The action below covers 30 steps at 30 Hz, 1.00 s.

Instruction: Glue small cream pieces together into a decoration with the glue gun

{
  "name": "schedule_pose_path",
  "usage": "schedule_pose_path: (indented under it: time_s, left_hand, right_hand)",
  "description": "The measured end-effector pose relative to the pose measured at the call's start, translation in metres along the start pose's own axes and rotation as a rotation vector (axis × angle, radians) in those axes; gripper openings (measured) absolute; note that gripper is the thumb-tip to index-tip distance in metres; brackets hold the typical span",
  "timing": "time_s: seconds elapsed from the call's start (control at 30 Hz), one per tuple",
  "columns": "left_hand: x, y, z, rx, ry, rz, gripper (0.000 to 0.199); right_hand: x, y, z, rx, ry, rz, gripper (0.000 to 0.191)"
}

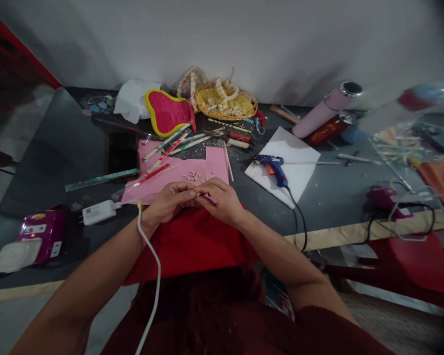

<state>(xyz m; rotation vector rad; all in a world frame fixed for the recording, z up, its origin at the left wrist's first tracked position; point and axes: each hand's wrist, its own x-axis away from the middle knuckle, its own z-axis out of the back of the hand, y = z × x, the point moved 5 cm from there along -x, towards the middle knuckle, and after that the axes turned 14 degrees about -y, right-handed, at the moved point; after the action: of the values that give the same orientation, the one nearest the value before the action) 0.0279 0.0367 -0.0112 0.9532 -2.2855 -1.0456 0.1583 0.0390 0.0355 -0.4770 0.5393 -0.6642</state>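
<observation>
My left hand [173, 201] and my right hand [221, 199] meet over the near edge of a pink sheet [217, 165]. Fingers of both are pinched together around a tiny pale piece [198, 194], too small to name. Just beyond the fingertips, several short cut bits of wooden stick [193, 176] lie on the sheet. Wrapped chopsticks [166, 153] lie in a loose pile on the left part of the sheet. Red cloth [196, 241] lies below my hands.
A blue glue gun [276, 167] rests on white paper [303, 148] at right, its cord hanging over the table edge. Pliers [229, 135], a yellow basket [251, 106], a pink flask [327, 109] and a red can [327, 127] stand behind. A white charger [99, 213] and purple socket box [46, 231] lie left.
</observation>
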Motion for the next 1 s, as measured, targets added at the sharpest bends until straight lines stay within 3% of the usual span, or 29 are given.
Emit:
schedule_pose_path:
  time_s: [1.0]
  left_hand:
    - [-0.0005, 0.0001, -0.0007, 0.006, 0.004, -0.029, 0.016]
  right_hand:
    - [-0.0001, -0.0005, -0.0028, 0.077, 0.059, 0.077, 0.016]
